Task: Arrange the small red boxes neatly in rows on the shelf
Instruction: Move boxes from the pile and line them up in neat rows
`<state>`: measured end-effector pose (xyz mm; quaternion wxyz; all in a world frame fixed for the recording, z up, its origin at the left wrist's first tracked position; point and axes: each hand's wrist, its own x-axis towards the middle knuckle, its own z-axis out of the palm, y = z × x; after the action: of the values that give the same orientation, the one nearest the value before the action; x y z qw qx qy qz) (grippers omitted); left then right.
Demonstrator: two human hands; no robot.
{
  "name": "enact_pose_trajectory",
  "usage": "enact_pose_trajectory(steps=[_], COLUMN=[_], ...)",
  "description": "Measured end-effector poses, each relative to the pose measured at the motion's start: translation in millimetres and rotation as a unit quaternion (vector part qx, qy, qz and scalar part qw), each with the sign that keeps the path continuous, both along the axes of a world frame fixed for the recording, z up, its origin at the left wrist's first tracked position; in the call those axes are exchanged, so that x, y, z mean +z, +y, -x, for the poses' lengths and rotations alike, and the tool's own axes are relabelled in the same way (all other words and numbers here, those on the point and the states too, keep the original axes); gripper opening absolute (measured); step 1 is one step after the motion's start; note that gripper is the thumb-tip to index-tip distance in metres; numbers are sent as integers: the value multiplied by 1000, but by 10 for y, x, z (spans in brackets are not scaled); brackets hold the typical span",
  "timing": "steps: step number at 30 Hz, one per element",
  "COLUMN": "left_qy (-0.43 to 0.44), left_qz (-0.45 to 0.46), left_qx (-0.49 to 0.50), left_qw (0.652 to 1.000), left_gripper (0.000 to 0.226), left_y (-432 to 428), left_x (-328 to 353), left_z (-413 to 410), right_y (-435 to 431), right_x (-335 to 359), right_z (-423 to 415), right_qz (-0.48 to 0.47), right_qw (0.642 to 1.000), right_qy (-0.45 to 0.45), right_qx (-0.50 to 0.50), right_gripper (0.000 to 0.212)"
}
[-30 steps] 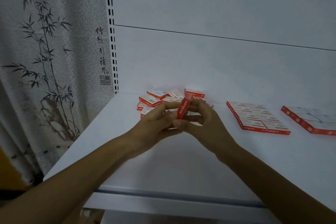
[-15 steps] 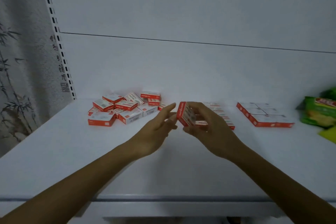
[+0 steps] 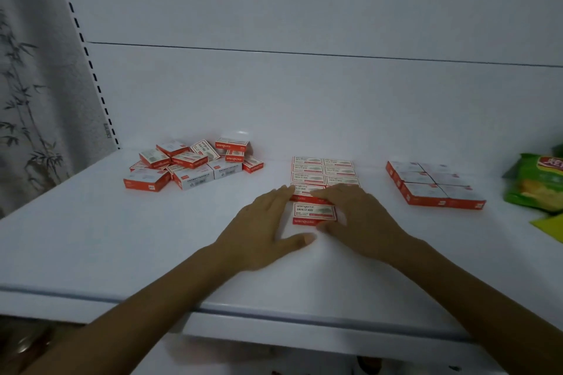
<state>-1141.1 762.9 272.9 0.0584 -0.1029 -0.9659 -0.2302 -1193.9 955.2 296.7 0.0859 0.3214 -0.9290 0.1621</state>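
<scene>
Progress partway: middle block (image 3: pixel 324 173) and right block (image 3: pixel 435 184) are laid on the shelf (image 3: pixel 91 237), one red box (image 3: pixel 315 212) is held at the former's front between flat left hand (image 3: pixel 262 231) and right hand (image 3: pixel 359 216), loose heap (image 3: pixel 192 163) is left unsorted

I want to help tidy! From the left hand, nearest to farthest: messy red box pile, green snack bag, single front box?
1. Single red-and-white cardboard box, right beside the left hand.
2. Messy pile of red cardboard boxes, back left.
3. Green plastic snack bag, far right.
</scene>
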Motion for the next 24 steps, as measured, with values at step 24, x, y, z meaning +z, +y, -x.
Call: enact_pose_trajectory(steps=[24], left_qy=[-39], left_qz=[131], left_qx=[27], left_qw=[990], left_gripper=[109], left_y=[-6], left_x=[-72], left_z=[113], right_y=[184], right_x=[-287], right_z=[28], right_qz=[-28], right_qw=[996], right_qy=[45], right_qx=[74], right_gripper=[65])
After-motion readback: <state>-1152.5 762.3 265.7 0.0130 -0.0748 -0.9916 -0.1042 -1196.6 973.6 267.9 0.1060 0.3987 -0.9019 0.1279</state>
